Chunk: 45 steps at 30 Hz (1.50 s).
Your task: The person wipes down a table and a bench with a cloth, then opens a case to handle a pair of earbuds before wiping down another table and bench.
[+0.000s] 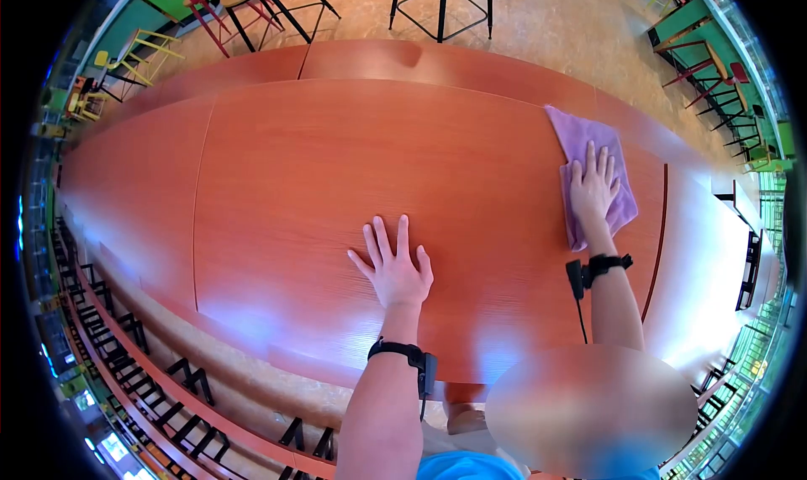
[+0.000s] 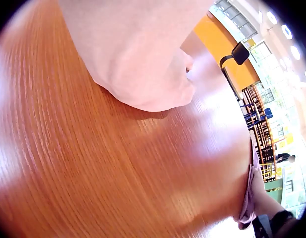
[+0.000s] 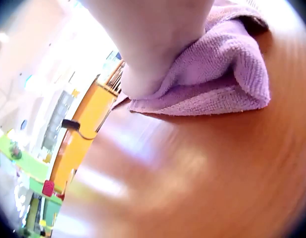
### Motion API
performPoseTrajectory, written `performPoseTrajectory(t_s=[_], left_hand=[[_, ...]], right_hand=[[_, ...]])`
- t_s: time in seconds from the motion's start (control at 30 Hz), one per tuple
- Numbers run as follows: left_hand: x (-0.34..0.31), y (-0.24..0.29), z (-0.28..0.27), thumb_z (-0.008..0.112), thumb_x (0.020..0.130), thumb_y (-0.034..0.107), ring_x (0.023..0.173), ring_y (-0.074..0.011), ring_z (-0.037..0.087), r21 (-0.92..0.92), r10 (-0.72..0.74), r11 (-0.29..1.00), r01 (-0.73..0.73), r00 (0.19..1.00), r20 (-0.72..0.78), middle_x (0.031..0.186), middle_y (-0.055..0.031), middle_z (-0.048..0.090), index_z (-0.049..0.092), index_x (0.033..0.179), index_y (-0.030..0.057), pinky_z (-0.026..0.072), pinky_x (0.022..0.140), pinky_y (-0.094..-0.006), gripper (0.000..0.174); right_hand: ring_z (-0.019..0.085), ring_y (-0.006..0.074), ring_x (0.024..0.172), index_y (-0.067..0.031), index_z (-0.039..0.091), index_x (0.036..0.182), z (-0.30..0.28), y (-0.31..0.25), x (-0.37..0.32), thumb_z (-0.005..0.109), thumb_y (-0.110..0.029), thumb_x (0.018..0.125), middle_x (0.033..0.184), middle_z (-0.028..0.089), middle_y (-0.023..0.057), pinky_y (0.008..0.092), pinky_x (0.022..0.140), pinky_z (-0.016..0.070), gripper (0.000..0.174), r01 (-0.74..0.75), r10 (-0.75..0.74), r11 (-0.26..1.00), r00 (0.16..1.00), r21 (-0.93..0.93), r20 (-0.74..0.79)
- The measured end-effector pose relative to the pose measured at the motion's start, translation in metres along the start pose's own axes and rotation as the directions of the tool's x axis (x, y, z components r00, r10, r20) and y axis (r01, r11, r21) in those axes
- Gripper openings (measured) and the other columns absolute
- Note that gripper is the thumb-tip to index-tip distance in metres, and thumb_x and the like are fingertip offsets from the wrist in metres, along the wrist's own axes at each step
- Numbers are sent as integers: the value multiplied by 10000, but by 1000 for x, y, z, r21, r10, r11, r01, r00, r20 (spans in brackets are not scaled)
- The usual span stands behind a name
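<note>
Wipe | right hand point(image 1: 593, 190), fingers flat, presses cloth point(image 1: 582, 131) beneath it; we spread pressure evenly | left hand point(image 1: 395, 270), released, braces flat on bench point(image 1: 294, 169).

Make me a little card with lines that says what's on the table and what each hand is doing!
table: long, reddish wood, shiny
cloth: purple, lying on the table near its right end
left hand: flat on the bare table, fingers spread
right hand: flat on the cloth, fingers straight
hands together: apart, not touching
stool: black, past the table's far edge
</note>
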State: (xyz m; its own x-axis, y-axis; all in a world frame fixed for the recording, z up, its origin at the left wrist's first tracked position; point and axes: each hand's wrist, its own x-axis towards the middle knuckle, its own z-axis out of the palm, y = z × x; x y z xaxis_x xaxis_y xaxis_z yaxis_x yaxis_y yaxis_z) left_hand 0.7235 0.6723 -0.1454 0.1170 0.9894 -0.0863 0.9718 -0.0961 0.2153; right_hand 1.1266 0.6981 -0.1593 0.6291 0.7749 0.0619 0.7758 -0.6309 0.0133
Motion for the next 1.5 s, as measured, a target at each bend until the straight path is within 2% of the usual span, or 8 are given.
performPoseTrajectory(t_s=[0.23,0.4,0.6,0.73,0.9,1.07,1.27,1.5], left_hand=[[1,0,-3,565,993,362,1607,-394,190,-4,-3,1000,3,1000,3,1730,-169,248,401,1627,273,33,1241,-737,661],[1,-3,5,569,985,359,1604,-395,198,-5,-7,1000,7,1000,-23,1729,-165,258,405,1626,275,44,1240,-740,667],[1,-3,6,563,989,357,1606,-390,197,33,-6,999,7,1000,-19,1731,-167,254,404,1627,268,47,1241,-738,663],[0,-2,-1,545,1008,354,1610,-387,185,27,-7,1000,7,1000,5,1733,-170,242,399,1628,272,39,1242,-735,643],[1,-1,0,512,1031,365,1619,-381,159,39,-2,999,2,1000,18,1742,-173,213,384,1635,274,16,1240,-740,624],[1,0,1,526,1034,329,1606,-404,186,19,6,1000,-6,1000,-9,1727,-189,252,378,1635,270,26,1244,-723,622],[-1,-2,1,504,1048,325,1609,-403,176,31,21,999,-21,1000,-16,1731,-191,238,375,1640,254,43,1234,-738,610],[-2,0,0,438,1077,336,1615,-404,154,13,60,998,-60,997,-52,1729,-206,228,374,1639,197,49,1214,-769,583]], right_hand=[[241,421,1585,-164,460,1593,-52,-46,-182,660,-382,936,1686,343,202,644,1257,145,720,472,-497,863,858,182,129],[342,390,1531,-245,539,1543,-69,-38,-349,663,-471,927,1620,438,166,712,1208,194,668,643,-722,691,611,329,323],[433,332,1476,-321,579,1500,-72,-12,-338,654,-532,935,1593,490,92,710,1174,272,608,666,-776,631,539,398,329],[363,400,1510,-240,620,1454,-82,-1,-230,706,-422,872,1596,464,142,675,1242,157,616,569,-674,733,683,372,283],[258,384,1590,-215,494,1578,-40,-22,-79,608,-358,968,1706,329,172,666,1246,150,636,377,-383,901,924,214,-17],[265,392,1585,-227,448,1612,-6,-72,-16,562,-414,1005,1703,334,170,663,1250,162,645,174,-163,981,980,92,-110],[254,395,1586,-211,445,1609,-30,-69,-127,608,-401,975,1697,337,179,674,1252,146,682,402,-400,904,915,147,-47],[231,407,1592,-193,461,1599,-72,-79,-368,616,-440,953,1699,327,180,669,1262,73,709,192,-233,956,955,220,182]])
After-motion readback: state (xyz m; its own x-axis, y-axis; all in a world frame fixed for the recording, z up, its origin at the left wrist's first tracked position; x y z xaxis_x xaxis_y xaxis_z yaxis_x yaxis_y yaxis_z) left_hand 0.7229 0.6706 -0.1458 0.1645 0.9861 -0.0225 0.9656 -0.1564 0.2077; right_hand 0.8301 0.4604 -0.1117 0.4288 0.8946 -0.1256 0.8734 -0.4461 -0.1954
